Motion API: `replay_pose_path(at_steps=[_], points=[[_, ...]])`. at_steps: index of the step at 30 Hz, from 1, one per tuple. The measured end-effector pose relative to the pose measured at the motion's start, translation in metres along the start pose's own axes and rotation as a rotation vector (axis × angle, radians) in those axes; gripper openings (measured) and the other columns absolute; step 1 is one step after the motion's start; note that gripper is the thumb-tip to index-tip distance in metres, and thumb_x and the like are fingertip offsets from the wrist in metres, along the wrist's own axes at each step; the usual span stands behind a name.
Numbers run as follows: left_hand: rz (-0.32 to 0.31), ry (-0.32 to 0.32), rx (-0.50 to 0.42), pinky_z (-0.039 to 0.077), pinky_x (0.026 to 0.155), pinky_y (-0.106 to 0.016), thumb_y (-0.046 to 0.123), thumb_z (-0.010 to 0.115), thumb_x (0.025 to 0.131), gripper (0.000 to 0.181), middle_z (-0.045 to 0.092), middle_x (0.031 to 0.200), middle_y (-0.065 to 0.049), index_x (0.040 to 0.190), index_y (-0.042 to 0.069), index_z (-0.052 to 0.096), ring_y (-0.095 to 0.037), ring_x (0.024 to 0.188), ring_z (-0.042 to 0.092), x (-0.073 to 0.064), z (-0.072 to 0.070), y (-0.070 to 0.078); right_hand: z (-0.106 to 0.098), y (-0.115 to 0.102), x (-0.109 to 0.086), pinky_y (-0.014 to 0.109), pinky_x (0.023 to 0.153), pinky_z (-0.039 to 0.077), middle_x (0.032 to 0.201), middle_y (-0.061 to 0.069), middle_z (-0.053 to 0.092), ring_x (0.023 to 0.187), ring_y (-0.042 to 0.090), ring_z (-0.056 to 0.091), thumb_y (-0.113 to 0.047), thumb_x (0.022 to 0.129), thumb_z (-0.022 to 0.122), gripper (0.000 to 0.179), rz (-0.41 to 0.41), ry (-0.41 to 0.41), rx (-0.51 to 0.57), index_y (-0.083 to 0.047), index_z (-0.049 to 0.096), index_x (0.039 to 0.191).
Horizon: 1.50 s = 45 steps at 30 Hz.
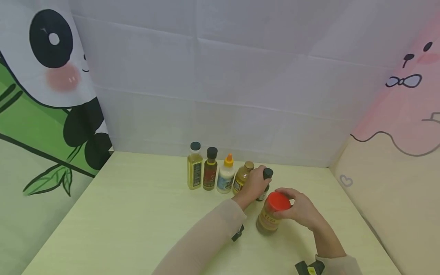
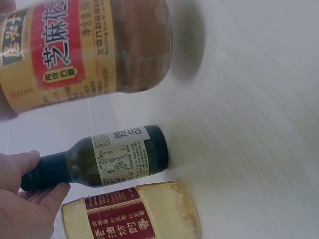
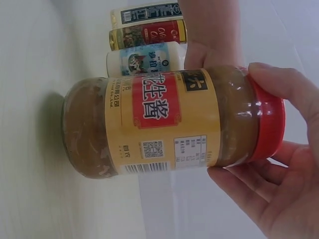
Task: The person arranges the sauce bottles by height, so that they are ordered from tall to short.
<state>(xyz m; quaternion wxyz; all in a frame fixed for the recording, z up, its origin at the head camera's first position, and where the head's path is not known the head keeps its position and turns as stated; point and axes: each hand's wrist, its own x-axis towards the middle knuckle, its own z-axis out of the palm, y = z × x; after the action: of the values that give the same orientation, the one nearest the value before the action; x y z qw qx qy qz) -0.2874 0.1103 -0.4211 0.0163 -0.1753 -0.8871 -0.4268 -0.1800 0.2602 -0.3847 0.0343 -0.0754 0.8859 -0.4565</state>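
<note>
My left hand point(image 1: 253, 184) holds a small dark green bottle point(image 2: 117, 157) by its capped neck, thumb on one side and fingers on the other. This bottle stands at the right end of a row of bottles. In my right hand point(image 1: 304, 209) is a jar of peanut butter point(image 3: 164, 124) with a red lid point(image 1: 279, 201), gripped around the lid. The jar leans slightly in the head view, in front of the green bottle, and a shadow falls beside its base. Next to the green bottle is a gold-capped bottle point(image 1: 242, 175), partly hidden by my left hand.
Left of these stand a white squeeze bottle point(image 1: 225, 179) with an orange nozzle, a dark bottle with a red label point(image 1: 210, 175) and a clear bottle of yellow oil point(image 1: 191, 172). A pale table point(image 1: 130, 214) meets a grey-white back wall point(image 1: 220, 95). Printed cloths hang on both sides.
</note>
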Motion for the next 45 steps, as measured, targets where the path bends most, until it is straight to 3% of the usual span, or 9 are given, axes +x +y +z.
replay_pose_path(at_steps=[9, 15, 22, 45], points=[[-0.004, -0.009, -0.017, 0.051, 0.090, -0.035, 0.018, 0.067, 0.095, 0.038, 0.064, 0.118, -0.011, 0.127, 0.002, 0.055, -0.022, 0.109, 0.061, -0.002, -0.002, 0.001, -0.004, 0.010, 0.008, 0.039, 0.078, 0.049, 0.120, 0.017, 0.059, 0.107, 0.034, 0.052, -0.016, 0.072, 0.085, 0.068, 0.024, 0.069, -0.042, 0.002, 0.055, 0.131], [-0.011, -0.016, -0.016, 0.051, 0.090, -0.035, 0.019, 0.066, 0.095, 0.038, 0.065, 0.118, -0.011, 0.127, 0.003, 0.055, -0.021, 0.109, 0.061, -0.003, 0.000, 0.000, -0.004, 0.014, 0.013, 0.038, 0.077, 0.049, 0.116, 0.015, 0.060, 0.103, 0.032, 0.054, -0.017, 0.072, 0.084, 0.065, 0.088, 0.114, -0.049, -0.001, 0.057, 0.129], [0.014, 0.000, -0.009, 0.052, 0.089, -0.033, 0.018, 0.067, 0.094, 0.037, 0.065, 0.116, -0.011, 0.125, 0.002, 0.056, -0.021, 0.109, 0.062, -0.001, 0.001, -0.001, -0.005, 0.019, 0.023, 0.047, 0.083, 0.051, 0.128, 0.021, 0.054, 0.112, 0.038, 0.050, -0.019, 0.074, 0.082, 0.071, 0.157, 0.168, -0.071, -0.001, 0.051, 0.136], [-0.010, 0.002, 0.001, 0.052, 0.088, -0.032, 0.018, 0.067, 0.095, 0.034, 0.065, 0.115, -0.009, 0.124, 0.004, 0.055, -0.019, 0.108, 0.061, -0.002, 0.000, 0.004, -0.014, 0.031, 0.060, 0.050, 0.093, 0.047, 0.135, 0.026, 0.049, 0.116, 0.040, 0.049, -0.023, 0.079, 0.080, 0.075, 0.225, 0.229, -0.086, 0.003, 0.044, 0.141]])
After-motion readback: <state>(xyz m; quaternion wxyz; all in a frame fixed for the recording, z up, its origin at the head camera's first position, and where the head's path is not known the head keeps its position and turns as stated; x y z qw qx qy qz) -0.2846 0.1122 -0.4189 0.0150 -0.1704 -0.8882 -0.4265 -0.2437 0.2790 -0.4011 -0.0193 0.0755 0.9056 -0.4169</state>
